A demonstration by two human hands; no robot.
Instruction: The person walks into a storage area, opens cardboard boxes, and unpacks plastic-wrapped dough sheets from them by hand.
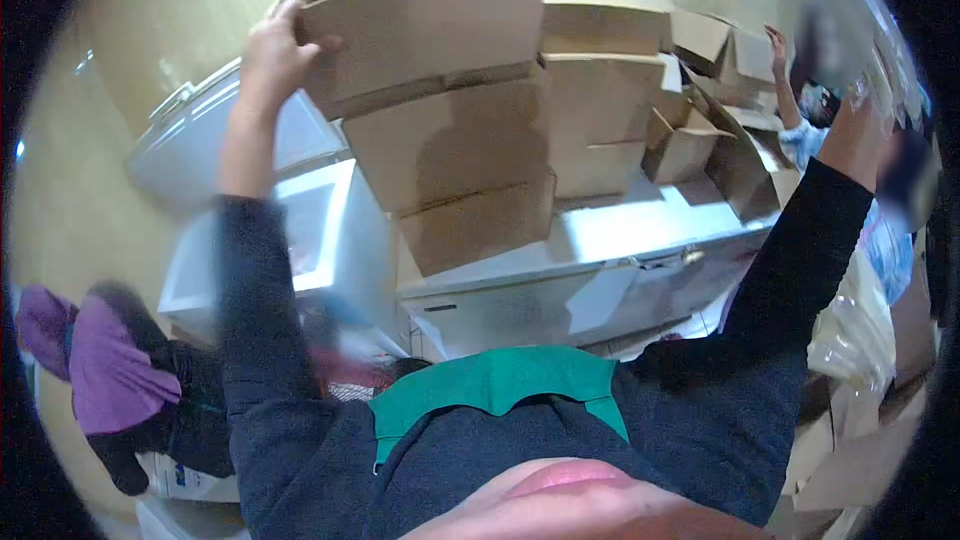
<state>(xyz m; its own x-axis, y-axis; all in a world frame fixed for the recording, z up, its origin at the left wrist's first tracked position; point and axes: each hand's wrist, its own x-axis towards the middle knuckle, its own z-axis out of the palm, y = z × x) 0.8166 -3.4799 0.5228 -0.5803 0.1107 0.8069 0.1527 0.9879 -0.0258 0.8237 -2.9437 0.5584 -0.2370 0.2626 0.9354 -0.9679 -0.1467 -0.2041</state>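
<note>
Gripping the left edge of the open carton (425, 28), upper centre: your left hand (275, 50), thumb on front panel. Right hand (868, 120), upper right, by clear plastic (893, 35); can't tell finger state. White lid (625, 225) shows ahead of boxes (602, 115), centre right. Crowding: white bin (370, 230) left; another person (800, 135) near your right arm.

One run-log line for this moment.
left hand: at left edge of top box | right hand: raised by clear plastic, grip unclear | rest: boxes on white chest; co-worker's hand, raised
</note>
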